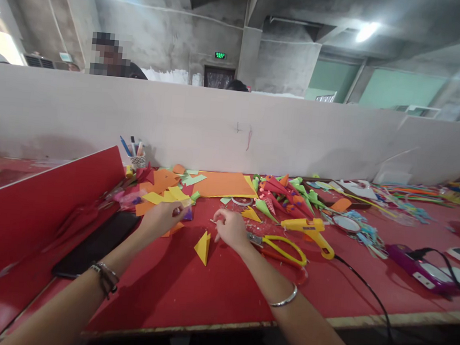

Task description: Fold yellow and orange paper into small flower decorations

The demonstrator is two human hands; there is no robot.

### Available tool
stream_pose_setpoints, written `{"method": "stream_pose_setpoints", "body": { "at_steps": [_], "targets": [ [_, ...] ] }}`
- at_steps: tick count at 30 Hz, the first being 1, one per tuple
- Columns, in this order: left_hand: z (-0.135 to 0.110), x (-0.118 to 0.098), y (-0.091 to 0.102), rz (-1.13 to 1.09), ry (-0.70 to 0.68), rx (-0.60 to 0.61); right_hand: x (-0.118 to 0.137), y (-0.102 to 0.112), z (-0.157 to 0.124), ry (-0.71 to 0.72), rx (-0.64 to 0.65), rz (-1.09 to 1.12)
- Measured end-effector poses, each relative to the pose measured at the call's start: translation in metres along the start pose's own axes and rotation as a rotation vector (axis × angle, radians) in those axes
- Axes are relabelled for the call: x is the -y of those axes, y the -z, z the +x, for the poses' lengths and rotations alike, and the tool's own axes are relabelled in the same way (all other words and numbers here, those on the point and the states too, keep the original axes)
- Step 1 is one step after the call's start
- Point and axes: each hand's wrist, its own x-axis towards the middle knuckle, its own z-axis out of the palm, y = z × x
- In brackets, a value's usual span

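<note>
My left hand (163, 219) is raised over the scraps, its thumb and fingers pinched together; whatever they hold is too small to make out. Facing it, my right hand (231, 229) has curled fingers, with a tiny pale bit at the fingertips that I cannot name. Between and just below the hands, a folded yellow paper piece (203, 247) stands on the red table (187, 297). Yellow-handled scissors (285, 249) lie beside my right wrist. A yellow glue gun (311, 232) rests farther right, its black cord running to the front edge.
Green, red and orange paper cones (282, 193) are heaped behind. Orange sheets (224, 185) and yellow scraps (171, 194) lie at the back. At left are a black phone-like slab (97, 244), a red divider (45, 210) and a pen cup (137, 159). A purple device (418, 269) sits right.
</note>
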Motion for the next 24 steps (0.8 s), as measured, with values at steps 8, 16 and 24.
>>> {"method": "stream_pose_setpoints", "body": {
  "at_steps": [8,16,24],
  "targets": [
    [0.004,0.002,-0.006,-0.01,-0.008,-0.006,0.003,0.003,0.004,0.079,-0.037,-0.119],
    [0.003,-0.008,-0.011,-0.144,-0.268,0.077,-0.011,0.015,0.013,0.041,-0.05,-0.287],
    [-0.031,-0.022,-0.028,-0.247,-0.636,0.261,-0.017,0.015,0.007,0.067,0.132,-0.545]
  ]
}}
